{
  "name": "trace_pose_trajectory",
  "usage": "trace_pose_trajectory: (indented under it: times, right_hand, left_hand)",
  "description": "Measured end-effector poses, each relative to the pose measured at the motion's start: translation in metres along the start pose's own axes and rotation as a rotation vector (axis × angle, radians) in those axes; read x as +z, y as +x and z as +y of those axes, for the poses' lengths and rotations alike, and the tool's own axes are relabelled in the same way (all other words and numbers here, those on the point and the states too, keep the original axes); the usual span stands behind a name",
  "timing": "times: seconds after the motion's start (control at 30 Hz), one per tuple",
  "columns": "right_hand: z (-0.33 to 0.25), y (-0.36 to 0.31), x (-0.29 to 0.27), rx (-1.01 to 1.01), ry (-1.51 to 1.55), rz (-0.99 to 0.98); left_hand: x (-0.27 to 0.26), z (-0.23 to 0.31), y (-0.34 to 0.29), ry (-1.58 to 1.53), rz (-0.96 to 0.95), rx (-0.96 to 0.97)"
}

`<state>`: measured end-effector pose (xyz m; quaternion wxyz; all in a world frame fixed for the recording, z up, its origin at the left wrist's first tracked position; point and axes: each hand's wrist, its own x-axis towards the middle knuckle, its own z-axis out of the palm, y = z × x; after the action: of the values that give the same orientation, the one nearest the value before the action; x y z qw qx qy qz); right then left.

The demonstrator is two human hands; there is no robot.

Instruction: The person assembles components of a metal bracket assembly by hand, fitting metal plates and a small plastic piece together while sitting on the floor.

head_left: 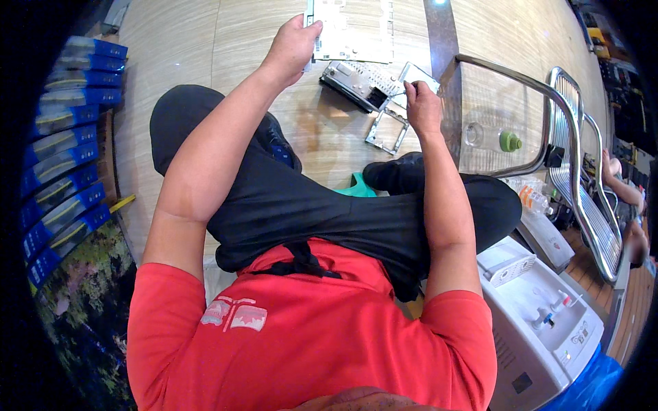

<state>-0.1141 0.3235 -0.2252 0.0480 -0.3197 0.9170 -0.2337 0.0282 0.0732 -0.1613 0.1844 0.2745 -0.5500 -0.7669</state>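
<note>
- The left hand (298, 49) grips a pale metal panel (353, 31) by its edge.
- The right hand (423, 106), fingers narrowed, is near a vented metal chassis (349, 78); its hold cannot be told.
- The chassis rests on the floor (171, 44).

We lose the upper part of the pale metal plate (353, 33) past the top edge, and some fingers of the left hand (295, 49) behind it. The slender dark item (397, 94) in the right hand (423, 108) is too small for us to identify. Black trousers (301, 209) partly cover a green plastic object (358, 185). 1 person (622, 188) at right is blurred.
</note>
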Motion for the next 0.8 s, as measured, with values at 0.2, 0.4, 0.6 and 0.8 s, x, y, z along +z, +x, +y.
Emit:
trace_pose_trajectory:
  times: [0.2,0.4,0.6,0.8]
  right_hand:
    - [0.002,-0.001,0.005,0.008,-0.014,0.003]
    - [-0.003,-0.006,0.010,-0.036,0.026,0.033]
    - [-0.007,-0.006,0.008,-0.007,-0.061,-0.033]
    - [0.002,-0.009,0.002,0.017,-0.076,-0.040]
  left_hand:
    - [-0.002,-0.003,0.001,-0.071,0.013,-0.041]
    - [-0.004,-0.011,0.004,0.011,0.035,-0.060]
    - [-0.002,-0.029,0.010,0.099,0.044,-0.025]
    - [0.012,-0.080,0.029,0.362,0.054,-0.117]
